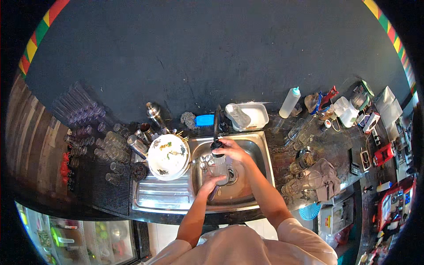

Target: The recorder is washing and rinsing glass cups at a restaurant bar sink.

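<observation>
Over the steel sink (pixel 264 168), my left hand (pixel 213 183) is closed around a clear drinking glass (pixel 217 168). My right hand (pixel 234 150) grips the black tap head (pixel 216 145) just above the glass's mouth, its fingers curled about it. Spoons (pixel 204 161) lie in the basin left of the glass. Other items low in the basin are partly hidden behind my left hand and the glass. A stack of white plates (pixel 167 170) with food scraps on the top one stands on the ribbed drainboard (pixel 163 198), left of the basin.
Metal shakers (pixel 153 111) and many upturned glasses (pixel 115 145) crowd the left counter. Behind the sink sit a blue sponge (pixel 205 120) and a white tub (pixel 258 115). Rightward are a squeeze bottle (pixel 289 103), glass jugs (pixel 304 160) and a grey cloth (pixel 326 179).
</observation>
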A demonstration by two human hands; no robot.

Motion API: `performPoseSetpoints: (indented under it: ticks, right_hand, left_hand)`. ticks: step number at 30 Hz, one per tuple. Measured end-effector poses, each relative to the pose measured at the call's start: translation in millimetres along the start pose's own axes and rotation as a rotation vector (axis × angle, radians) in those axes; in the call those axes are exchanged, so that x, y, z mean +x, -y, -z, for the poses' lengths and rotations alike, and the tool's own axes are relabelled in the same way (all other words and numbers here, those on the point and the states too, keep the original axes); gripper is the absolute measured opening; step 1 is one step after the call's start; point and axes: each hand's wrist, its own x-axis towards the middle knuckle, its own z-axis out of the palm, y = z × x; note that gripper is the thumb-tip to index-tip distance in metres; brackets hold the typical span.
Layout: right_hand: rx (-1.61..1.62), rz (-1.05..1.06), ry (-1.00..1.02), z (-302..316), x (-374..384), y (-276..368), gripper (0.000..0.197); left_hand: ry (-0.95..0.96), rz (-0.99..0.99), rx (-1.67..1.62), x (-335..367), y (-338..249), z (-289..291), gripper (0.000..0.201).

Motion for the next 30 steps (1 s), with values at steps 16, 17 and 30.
performPoseSetpoints:
  ticks: [16, 17, 30]
  right_hand:
    - [0.097, -0.022, -0.078, -8.6, -6.2, -2.9, 0.034]
    - [0.106, -0.008, -0.086, -0.5, -10.4, -5.0, 0.033]
    - [0.090, -0.004, -0.081, 0.2, -10.6, -2.4, 0.030]
  left_hand:
    - [-0.144, 0.209, -0.045, 8.6, 29.1, 7.7, 0.037]
    - [-0.155, 0.394, -0.141, 5.7, 19.1, -12.5, 0.038]
    - [-0.034, -0.219, 0.138, -1.4, 30.7, -18.4, 0.051]
